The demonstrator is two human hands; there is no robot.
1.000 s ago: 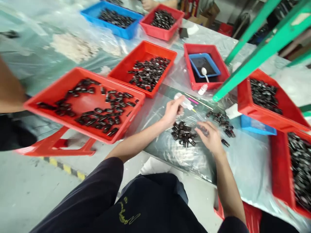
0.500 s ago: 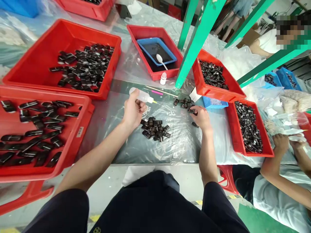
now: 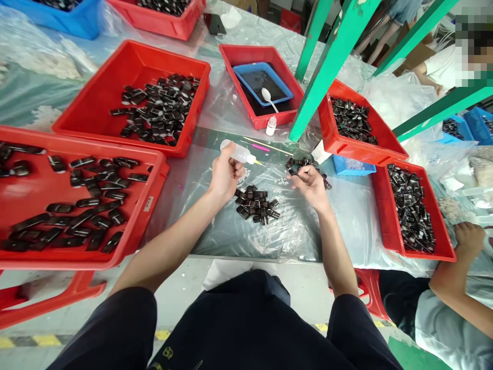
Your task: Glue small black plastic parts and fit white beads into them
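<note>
My left hand [image 3: 226, 172] is closed around a clear squeeze bottle [image 3: 242, 153] with a yellow needle tip, which points to the right over the table. Between the fingertips of my right hand [image 3: 311, 186] is a small black plastic piece [image 3: 293, 172]; its exact kind I cannot make out. Behind that hand lies a cluster of similar black pieces [image 3: 304, 163], partly hidden by it. A larger heap of black pieces [image 3: 257, 204] rests on the plastic-covered table between my forearms. Tiny white bits [image 3: 282, 181] are scattered just beyond the heap.
Red bins of black pieces stand at left [image 3: 154, 205], back left [image 3: 198, 115] and right [image 3: 450, 246]. A blue tray with a white spoon [image 3: 266, 95] sits in a red bin. Nearby are a small white bottle [image 3: 271, 126] and green posts [image 3: 308, 103]. A co-worker's arm [image 3: 458, 282] is at right.
My right hand has lifted a black piece from the cluster and brought it left, closer to the needle tip. The left hand still grips the bottle. The whole view has shifted slightly.
</note>
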